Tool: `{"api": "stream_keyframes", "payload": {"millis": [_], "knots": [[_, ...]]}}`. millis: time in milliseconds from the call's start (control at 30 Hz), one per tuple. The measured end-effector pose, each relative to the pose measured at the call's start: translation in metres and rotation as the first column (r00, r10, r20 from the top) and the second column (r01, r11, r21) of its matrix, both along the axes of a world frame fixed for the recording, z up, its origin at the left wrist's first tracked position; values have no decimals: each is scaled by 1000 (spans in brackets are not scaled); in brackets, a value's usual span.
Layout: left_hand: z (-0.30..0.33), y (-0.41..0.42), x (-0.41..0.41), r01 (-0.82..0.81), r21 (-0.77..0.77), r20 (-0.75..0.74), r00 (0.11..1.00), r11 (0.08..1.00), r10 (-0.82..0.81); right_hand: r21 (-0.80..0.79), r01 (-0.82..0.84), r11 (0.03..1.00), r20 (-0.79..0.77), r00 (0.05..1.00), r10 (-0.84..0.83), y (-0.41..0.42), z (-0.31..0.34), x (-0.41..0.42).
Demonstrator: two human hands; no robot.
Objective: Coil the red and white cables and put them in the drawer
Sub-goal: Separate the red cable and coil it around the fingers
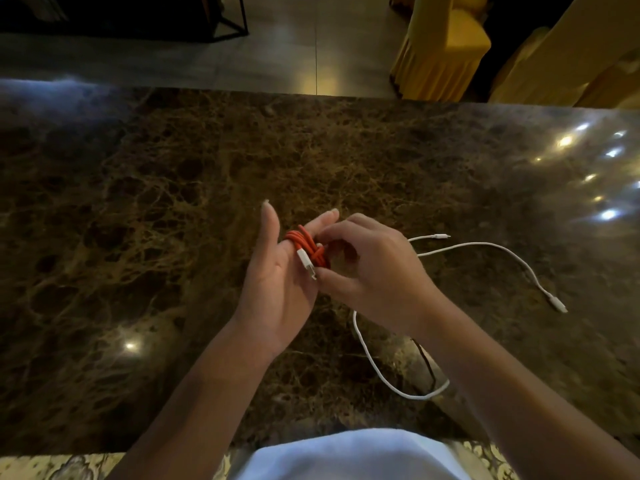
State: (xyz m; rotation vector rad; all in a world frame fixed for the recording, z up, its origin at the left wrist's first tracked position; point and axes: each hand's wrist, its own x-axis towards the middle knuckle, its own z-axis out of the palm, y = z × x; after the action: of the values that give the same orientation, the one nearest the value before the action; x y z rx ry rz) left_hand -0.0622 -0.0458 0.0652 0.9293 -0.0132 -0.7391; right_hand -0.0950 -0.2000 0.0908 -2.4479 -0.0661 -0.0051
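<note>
The red cable (pixel 304 244) is wound in tight loops around the fingers of my left hand (pixel 277 282), which is held upright over the middle of the table. Its white plug lies across the loops. My right hand (pixel 377 271) pinches the coil and plug from the right side. The white cable (pixel 485 244) lies loose on the brown marble table (pixel 173 202) to the right, one plug near the right edge, and a long bend of it passes under my right forearm. No drawer is in view.
Yellow-covered chairs (pixel 446 46) stand beyond the table's far edge at the upper right. A black metal frame (pixel 235 26) stands on the tiled floor at the upper left. My white shirt shows at the bottom edge.
</note>
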Motion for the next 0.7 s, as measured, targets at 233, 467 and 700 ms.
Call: {"api": "stream_keyframes", "payload": {"millis": [233, 467, 700], "knots": [[-2, 0, 4, -12, 88, 61, 998, 996, 7, 348, 88, 933, -35, 996, -81, 7, -4, -3], [-1, 3, 9, 32, 50, 229, 973, 998, -42, 638, 160, 753, -220, 975, -22, 3, -1, -5], [0, -7, -3, -136, 90, 253, 961, 987, 109, 510, 292, 809, -64, 951, -303, 31, -12, -7]]}}
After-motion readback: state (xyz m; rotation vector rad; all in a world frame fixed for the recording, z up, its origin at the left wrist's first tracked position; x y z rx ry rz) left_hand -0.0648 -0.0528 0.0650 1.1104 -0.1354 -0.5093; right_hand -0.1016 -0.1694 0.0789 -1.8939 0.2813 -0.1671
